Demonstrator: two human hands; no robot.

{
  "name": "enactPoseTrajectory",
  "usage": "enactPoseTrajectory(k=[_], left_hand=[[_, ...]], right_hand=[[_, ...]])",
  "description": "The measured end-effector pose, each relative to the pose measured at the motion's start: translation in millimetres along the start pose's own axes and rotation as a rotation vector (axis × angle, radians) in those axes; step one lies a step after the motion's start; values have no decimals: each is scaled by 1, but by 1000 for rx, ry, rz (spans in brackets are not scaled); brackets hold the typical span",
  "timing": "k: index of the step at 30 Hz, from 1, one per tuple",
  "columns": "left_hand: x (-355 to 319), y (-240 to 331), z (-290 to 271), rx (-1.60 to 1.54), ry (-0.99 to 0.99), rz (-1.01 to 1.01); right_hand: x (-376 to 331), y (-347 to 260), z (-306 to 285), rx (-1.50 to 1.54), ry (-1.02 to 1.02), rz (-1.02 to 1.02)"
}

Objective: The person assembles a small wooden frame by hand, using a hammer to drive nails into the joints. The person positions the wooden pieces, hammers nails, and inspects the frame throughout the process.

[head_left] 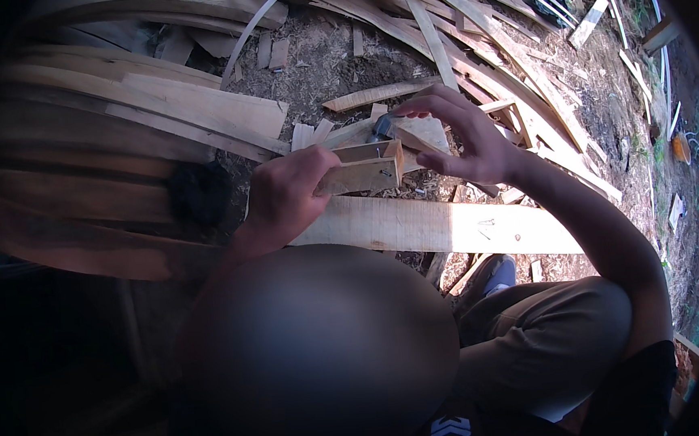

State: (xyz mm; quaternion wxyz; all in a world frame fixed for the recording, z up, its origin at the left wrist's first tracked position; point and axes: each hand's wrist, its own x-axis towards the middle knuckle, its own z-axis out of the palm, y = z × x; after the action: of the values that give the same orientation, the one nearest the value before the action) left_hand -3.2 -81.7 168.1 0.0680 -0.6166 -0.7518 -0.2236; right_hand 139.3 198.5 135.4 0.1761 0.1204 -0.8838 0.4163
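Note:
My left hand (pixel 290 186) is closed around the left end of a small wooden piece (pixel 359 177) made of boards joined at a corner. A nail (pixel 385 172) sticks out near the right end of its front face. My right hand (pixel 469 133) is open just right of this piece, thumb and fingers apart. Close to its fingertips lies a dark metal hammer head (pixel 383 126), with what looks like a wooden handle (pixel 415 140) running toward the palm. Whether the fingers touch it, I cannot tell. Below both hands stretches a long pale plank (pixel 398 221).
Loose nails (pixel 486 229) lie on the plank's sunlit part. Large boards (pixel 196 107) are stacked at the left. Long thin wood strips (pixel 475 39) pile up at the far right, with offcuts and shavings on the dirt ground. My shoe (pixel 497 272) is just below the plank.

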Motion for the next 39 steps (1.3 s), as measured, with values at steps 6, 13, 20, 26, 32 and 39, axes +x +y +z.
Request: enactPoseTrajectory(k=[6, 13, 20, 26, 32, 39], left_hand=[[16, 10, -12, -2, 52, 46], [20, 15, -18, 86, 64, 45], [14, 4, -21, 65, 274, 324], [10, -1, -11, 58, 401, 421], [9, -6, 12, 115, 309, 231], [5, 0, 47, 116, 498, -60]], right_hand=[[-1, -28, 11, -36, 43, -88], [2, -41, 16, 66, 159, 8], [10, -59, 1, -43, 117, -192], [16, -55, 2, -186, 71, -383], [9, -54, 0, -294, -14, -392], [7, -52, 14, -771, 86, -528]])
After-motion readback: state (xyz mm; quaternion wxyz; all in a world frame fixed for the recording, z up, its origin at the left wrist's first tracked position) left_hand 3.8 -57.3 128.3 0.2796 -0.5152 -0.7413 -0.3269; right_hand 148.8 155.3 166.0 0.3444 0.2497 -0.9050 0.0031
